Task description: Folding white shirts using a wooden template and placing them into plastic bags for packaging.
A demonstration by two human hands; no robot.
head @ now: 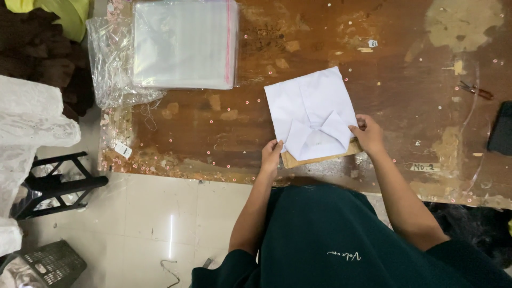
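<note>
From the head camera, a folded white garment (312,109) lies on a worn brown wooden bench (224,128), close to the near edge and a little right of its middle. Under the garment's near end a brown cardboard sheet (320,159) shows as a thin strip. The left hand (271,154) rests at the garment's near left corner, fingers closed in a grip on the cloth and card edge. The right hand (368,134) pinches the garment's right edge near the folded collar flap, thumb and fingers closed on the fabric.

Toward the far left corner of the bench sits a stack of clear plastic bags (184,42) with a red strip along one side, lying on loose crumpled plastic wrap (109,64). A small white tag (123,150) lies near the bench's left edge. At the right side, small scissors (476,90) lie well apart from the garment, and a dark object (502,129) is cut off by the frame. White lace fabric (29,122) is piled beyond the bench's left edge, above a black stool (53,184) on the tiled floor (160,213).
</note>
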